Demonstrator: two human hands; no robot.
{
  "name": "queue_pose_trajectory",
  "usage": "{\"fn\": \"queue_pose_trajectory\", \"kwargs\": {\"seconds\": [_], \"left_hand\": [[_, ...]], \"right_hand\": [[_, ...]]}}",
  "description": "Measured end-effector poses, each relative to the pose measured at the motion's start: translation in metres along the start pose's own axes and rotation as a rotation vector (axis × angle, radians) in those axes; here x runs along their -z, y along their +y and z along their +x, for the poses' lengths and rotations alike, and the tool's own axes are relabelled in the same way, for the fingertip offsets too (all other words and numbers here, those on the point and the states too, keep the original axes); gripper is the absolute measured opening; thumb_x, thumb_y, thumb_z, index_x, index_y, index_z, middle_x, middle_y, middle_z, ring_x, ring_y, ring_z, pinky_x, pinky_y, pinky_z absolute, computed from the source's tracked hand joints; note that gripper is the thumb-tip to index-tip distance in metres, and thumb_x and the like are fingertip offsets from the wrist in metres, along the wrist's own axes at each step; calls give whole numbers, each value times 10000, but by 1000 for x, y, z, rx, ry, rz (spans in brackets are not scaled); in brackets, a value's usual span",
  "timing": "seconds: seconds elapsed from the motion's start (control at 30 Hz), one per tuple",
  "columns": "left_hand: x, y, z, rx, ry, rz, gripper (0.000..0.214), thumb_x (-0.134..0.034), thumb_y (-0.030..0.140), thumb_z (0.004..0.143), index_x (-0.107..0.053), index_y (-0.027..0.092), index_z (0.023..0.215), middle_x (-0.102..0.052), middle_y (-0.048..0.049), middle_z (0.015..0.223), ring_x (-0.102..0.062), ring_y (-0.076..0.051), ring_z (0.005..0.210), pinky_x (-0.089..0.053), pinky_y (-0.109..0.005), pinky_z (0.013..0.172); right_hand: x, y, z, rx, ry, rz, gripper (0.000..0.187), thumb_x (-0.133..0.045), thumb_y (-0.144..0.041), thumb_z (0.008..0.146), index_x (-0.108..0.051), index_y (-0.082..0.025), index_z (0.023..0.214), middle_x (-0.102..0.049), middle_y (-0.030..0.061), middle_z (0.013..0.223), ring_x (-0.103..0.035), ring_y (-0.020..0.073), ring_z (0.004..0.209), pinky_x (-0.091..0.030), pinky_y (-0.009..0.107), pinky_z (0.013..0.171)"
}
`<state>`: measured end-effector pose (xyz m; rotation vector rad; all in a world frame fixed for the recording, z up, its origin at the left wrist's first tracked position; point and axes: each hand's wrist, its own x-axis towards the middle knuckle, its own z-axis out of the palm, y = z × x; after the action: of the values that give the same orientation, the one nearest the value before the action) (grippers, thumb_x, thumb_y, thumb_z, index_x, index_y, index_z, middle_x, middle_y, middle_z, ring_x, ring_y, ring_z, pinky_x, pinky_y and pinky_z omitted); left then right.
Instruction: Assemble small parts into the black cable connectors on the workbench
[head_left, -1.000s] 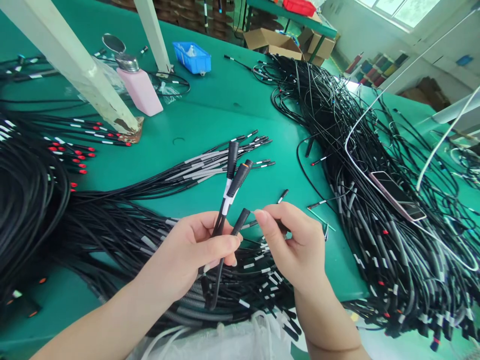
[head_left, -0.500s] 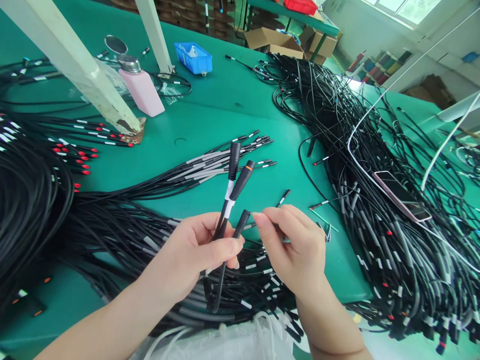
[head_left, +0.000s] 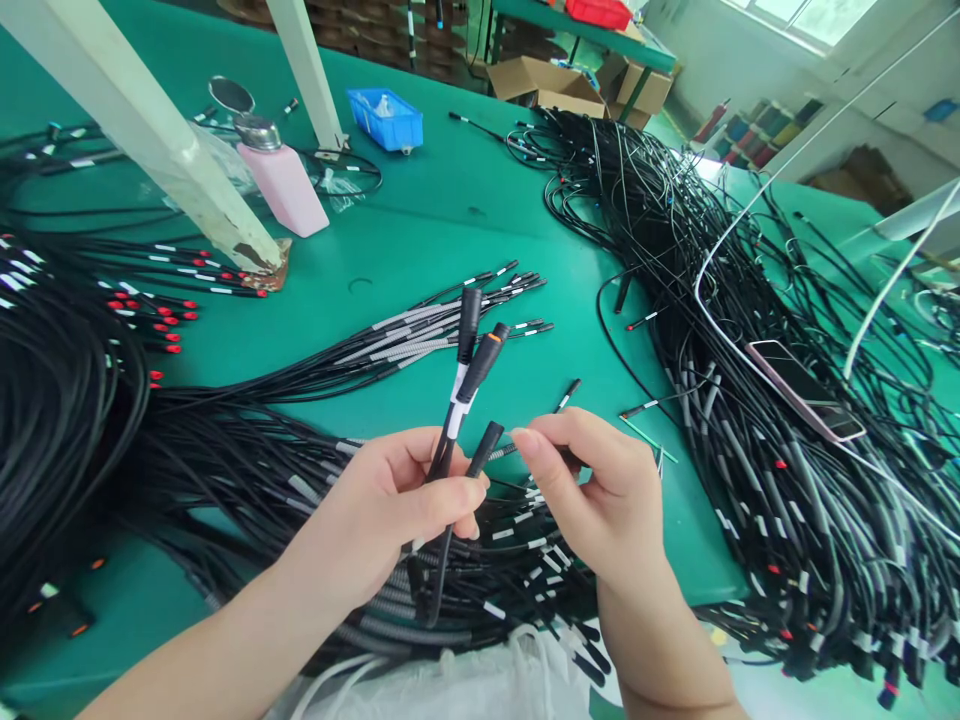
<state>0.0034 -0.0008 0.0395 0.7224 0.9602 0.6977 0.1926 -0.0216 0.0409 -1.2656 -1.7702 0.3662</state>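
Observation:
My left hand (head_left: 409,500) is closed around black cable ends, its thumb pressed on a short black connector (head_left: 487,447). Two longer cable connectors (head_left: 474,360) rise above the fist; one has an orange ring, and both carry white labels. My right hand (head_left: 600,490) is in a pinch just right of the short connector, a small gap between them. Whatever sits between its fingertips, if anything, is too small to make out. Behind the hands lies a bundle of thin cables with grey ribbed sleeves (head_left: 405,335) on the green table (head_left: 450,220).
Big heaps of black cable (head_left: 67,400) lie on the left and on the right (head_left: 712,330). A phone (head_left: 806,390) rests on the right heap. Toward the back stand a pink pump bottle (head_left: 281,185), a blue bin (head_left: 386,120) and white posts (head_left: 165,140).
My right hand has drawn slightly to the right, away from the short connector. The left hand holds the cable ends almost where they were.

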Motion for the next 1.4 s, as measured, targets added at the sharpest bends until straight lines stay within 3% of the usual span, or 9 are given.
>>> {"fn": "queue_pose_trajectory", "kwargs": {"seconds": [0.33,0.53,0.73,1.1,1.27,1.4], "left_hand": [[-1,3,0,-10,-25,-13,136,-827,146,636,-714,209,595,-709,37,533,-539,-79,468,-352,-179,478],[-2,3,0,13,-27,0,145,-832,134,634,-714,209,596,-692,47,518,-533,-76,471,-364,-178,494],[-1,2,-1,0,-5,34,146,-841,193,656,-703,203,611,-713,27,541,-535,-85,474,-353,-186,489],[-1,3,0,3,-19,30,159,-840,201,659,-686,205,617,-703,25,537,-523,-90,471,-345,-191,486],[0,2,2,2,-29,40,152,-831,182,662,-690,209,613,-693,31,544,-529,-94,485,-372,-201,507],[2,0,0,1,-34,84,132,-812,158,662,-696,210,624,-703,30,567,-545,-101,503,-385,-205,519]], "right_hand": [[-2,0,0,26,10,-81,242,-670,-174,1022,-670,-189,781,-607,-39,612,-467,102,541,-393,243,535],[6,-1,2,-148,-176,241,305,-641,-263,1042,-677,-204,746,-580,-49,572,-442,96,487,-363,241,458],[2,1,0,-90,-38,84,262,-656,-228,1026,-676,-205,766,-631,-37,612,-486,103,524,-405,248,507],[-5,1,-1,80,44,-187,260,-630,-210,1050,-666,-205,793,-613,-22,604,-489,117,520,-405,259,517],[-2,0,1,78,7,-115,268,-625,-196,1048,-656,-206,781,-603,-30,591,-464,111,499,-381,253,494],[-1,1,3,23,-49,-9,315,-646,-298,1060,-652,-211,757,-605,-37,588,-472,104,503,-384,241,491]]}}
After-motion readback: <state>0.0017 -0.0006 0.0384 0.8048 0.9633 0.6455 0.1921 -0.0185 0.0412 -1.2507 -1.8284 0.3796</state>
